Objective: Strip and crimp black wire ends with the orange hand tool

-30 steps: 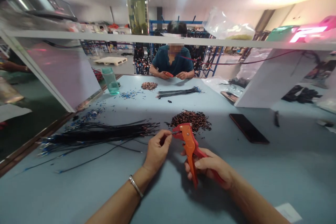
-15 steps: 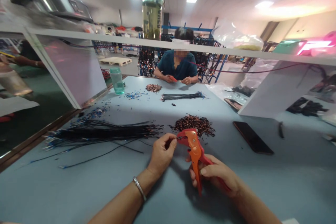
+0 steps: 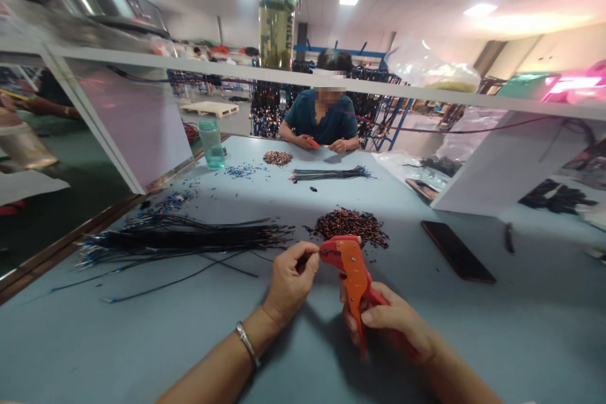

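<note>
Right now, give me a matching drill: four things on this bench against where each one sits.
Things:
1. stripping tool
2. phone
3. water bottle
4. bundle of black wires

Places:
A. far left of the table, by the slanted white panel
B. lying flat, right of the pile of wire scraps
C. gripped in the right hand
D. spread out left of the left hand

Pairs: 1-C, 2-B, 3-A, 4-D

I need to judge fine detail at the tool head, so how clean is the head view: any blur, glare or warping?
Head view: sharp around the orange stripper and left hand; edges smear and bend, as at the shelf; pink glare upper right; soft shadow under the right hand.
</note>
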The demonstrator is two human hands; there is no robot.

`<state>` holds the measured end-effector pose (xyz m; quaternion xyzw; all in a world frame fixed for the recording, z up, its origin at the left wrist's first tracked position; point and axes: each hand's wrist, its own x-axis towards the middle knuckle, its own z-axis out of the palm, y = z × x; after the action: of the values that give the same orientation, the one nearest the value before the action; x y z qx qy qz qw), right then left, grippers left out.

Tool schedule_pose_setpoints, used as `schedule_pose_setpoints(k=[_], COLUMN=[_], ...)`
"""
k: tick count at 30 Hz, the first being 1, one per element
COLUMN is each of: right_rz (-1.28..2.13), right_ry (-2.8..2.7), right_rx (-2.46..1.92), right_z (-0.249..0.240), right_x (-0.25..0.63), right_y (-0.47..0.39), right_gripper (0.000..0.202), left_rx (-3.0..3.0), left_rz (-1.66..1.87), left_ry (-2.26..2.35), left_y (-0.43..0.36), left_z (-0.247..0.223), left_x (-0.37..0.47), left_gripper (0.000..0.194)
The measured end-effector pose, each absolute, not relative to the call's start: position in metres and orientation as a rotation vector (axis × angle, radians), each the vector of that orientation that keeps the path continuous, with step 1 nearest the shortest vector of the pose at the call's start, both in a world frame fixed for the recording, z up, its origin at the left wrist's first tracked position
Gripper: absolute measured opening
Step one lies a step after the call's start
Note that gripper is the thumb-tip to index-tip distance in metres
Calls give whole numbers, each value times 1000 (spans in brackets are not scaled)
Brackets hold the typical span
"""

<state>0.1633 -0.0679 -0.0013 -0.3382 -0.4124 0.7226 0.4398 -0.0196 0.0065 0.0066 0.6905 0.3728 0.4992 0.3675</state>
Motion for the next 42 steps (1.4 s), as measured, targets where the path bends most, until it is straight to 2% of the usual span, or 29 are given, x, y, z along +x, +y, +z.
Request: schedule_pose_setpoints(k=[42], right_rz=[1770], right_ry=[-1109], right_rx=[-716], right_z=[-8], right_x=[162], right_y=[-69], right_gripper=[35], left_rx=[1906], left_rz=[1406], left_ry=[895], left_y=[-5], left_z=[11], left_x=[-19], left_gripper=[15])
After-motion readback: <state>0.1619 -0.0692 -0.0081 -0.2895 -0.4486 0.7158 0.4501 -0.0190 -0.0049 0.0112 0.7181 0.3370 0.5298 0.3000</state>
